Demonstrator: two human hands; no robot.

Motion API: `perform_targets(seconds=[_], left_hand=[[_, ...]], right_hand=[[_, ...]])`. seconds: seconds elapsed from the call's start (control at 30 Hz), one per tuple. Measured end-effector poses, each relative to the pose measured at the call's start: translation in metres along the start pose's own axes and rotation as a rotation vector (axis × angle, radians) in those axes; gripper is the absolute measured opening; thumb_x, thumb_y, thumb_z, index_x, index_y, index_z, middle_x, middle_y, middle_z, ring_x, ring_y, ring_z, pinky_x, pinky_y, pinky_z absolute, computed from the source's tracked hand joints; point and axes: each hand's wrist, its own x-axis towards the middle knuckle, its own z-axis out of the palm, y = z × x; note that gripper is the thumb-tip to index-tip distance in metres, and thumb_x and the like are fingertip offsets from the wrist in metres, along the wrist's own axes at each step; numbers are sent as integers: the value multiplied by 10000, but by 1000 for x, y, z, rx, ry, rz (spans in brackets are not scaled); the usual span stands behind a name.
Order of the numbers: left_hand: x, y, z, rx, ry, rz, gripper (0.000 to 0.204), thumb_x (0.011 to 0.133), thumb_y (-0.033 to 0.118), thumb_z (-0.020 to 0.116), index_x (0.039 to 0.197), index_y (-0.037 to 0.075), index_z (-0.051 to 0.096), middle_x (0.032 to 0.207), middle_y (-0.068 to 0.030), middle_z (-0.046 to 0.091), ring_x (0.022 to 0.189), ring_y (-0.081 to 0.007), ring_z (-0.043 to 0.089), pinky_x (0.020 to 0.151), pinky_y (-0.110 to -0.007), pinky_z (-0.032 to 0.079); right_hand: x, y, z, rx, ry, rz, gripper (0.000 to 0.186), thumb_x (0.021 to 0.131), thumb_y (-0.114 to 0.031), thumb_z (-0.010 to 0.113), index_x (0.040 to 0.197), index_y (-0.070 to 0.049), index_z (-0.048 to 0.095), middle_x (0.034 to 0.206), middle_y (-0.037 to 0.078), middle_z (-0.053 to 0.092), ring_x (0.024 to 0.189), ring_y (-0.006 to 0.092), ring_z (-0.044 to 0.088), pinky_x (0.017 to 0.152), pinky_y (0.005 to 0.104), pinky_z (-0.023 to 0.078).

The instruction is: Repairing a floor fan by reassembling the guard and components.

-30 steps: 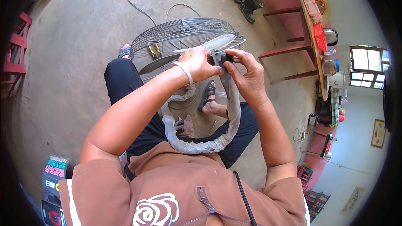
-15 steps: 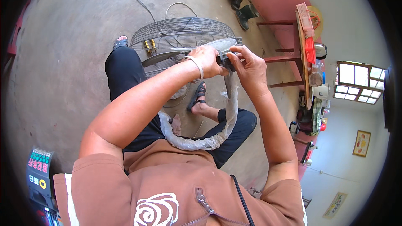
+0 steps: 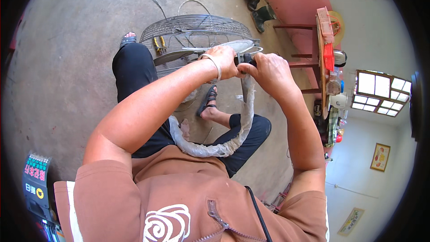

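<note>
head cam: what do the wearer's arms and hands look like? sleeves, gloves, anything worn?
Both forearms are bare, no gloves on either hand. The left hand has a thin, pale bangle around the wrist; the right hand shows no ring, watch or band. Short sleeves of a brown top end at the upper arms; the left one has a white stripe along it.

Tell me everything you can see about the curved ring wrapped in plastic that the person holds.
The plastic-wrapped ring is a thin hoop covered in crinkled, clear-to-whitish film. It hangs in a loop from the hands down to the lap, lying against the brown shirt and the black trousers. Its top end sits between the left hand and the right hand, held in front of the wire fan guard.
</note>
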Motion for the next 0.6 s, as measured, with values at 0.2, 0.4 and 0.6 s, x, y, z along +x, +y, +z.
perform_targets(seconds=[0.2, 0.4, 0.6], left_hand=[[3, -3, 2, -6, -8, 13, 484, 664, 459, 799, 907, 48, 720, 893, -169, 704, 893, -305, 682, 818, -387, 518], [-1, -2, -2, -38, -3, 16, 484, 657, 453, 802, 909, 48, 721, 906, -167, 706, 909, -301, 680, 842, -379, 513], [0, -1, -5, -22, -25, 30, 503, 655, 465, 792, 912, 39, 719, 899, -183, 701, 907, -311, 678, 844, -382, 513]], right_hand=[[12, 8, 12, 46, -7, 52, 603, 917, -528, 528, 732, 20, 699, 728, 221, 663, 769, 372, 670, 711, 455, 529], [-4, 13, 5, 103, 176, 11, 461, 932, -420, 537, 1117, -12, 645, 1047, 213, 665, 968, 370, 642, 828, 448, 512], [-2, 31, 19, -33, 278, -478, 524, 793, -162, 714, 1270, -43, 532, 1235, 148, 597, 1068, 294, 602, 941, 362, 468]])
